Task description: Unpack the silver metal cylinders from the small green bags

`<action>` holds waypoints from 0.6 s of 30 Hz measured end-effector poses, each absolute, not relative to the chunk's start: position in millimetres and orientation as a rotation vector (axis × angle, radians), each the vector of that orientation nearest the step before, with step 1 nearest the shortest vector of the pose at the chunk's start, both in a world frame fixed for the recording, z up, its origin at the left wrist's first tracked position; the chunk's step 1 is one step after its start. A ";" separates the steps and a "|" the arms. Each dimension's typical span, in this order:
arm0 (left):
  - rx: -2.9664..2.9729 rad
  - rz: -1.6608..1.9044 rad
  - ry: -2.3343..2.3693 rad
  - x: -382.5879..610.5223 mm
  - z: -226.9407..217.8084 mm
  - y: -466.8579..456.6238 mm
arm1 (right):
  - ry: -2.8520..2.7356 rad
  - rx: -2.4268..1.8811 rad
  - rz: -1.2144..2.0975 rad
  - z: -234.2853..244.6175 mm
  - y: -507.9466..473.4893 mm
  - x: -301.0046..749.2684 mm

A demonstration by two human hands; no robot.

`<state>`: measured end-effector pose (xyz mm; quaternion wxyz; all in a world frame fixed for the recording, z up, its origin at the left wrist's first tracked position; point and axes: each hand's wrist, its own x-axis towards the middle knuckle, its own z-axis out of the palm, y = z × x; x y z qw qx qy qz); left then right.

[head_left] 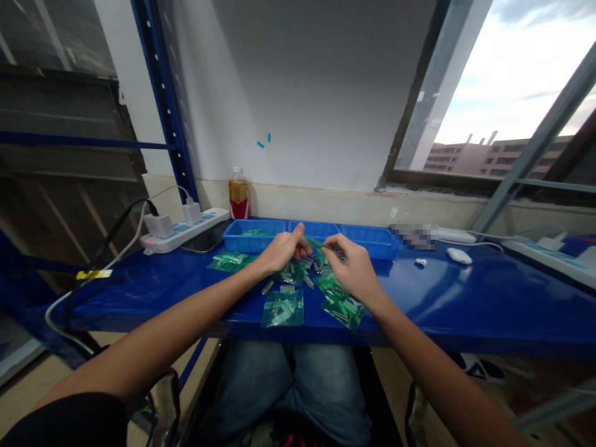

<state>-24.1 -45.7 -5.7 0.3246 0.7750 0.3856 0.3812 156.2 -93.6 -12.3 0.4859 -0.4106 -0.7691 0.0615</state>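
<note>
A small green plastic bag (317, 244) is stretched between my two hands above the table. My left hand (286, 249) is closed on its left end, thumb upward. At the other end, my right hand (350, 264) pinches the bag's edge between thumb and fingers. Below them lie several grey metal cylinders (308, 282), partly hidden by the hands. One flat green bag (283, 308) with small pieces inside rests near the table's front edge. More filled green bags (343, 304) are heaped under my right hand, and others (231, 261) lie left of my left hand.
Three blue bins (372, 241) stand in a row behind the hands; the left one holds green bags. A drink bottle (238, 194), a power strip (186, 230) and a dark phone (207, 238) are at the left. A white earphone case (459, 256) lies right on the blue table (447, 310).
</note>
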 end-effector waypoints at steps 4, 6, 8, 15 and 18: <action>1.905 0.986 0.989 -23.9 -6.2 -41.8 | -1.940 -0.933 -0.035 -13.5 -94.2 157.2; 1.876 1.000 0.981 -23.9 -5.3 -41.0 | -1.948 -0.946 -0.080 -15.1 -93.6 157.4; 1.868 0.994 0.983 -24.1 -4.2 -41.1 | -1.961 -0.965 -0.116 -16.7 -93.0 156.9; 2.384 1.325 1.018 -27.0 -3.2 -49.7 | -1.869 -1.068 0.068 -15.2 -91.1 156.1; 2.755 1.421 0.828 -27.3 -4.2 -54.1 | -1.757 -1.113 0.398 -12.7 -87.2 160.1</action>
